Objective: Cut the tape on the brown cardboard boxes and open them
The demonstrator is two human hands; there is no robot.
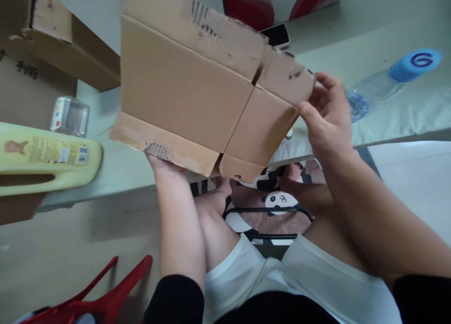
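Note:
A flattened brown cardboard box with torn flaps and a crease toward its right side is lifted above the table edge, tilted. My right hand pinches its right corner between thumb and fingers. Beneath the lower left flap is my left hand; the cardboard hides its fingers, so their pose does not show. Just right of my right hand lies a clear plastic bottle with a blue cap.
On the table are a phone, a red and white box, a clear container and a yellow jug. Another cardboard box stands at left. A red chair is lower left.

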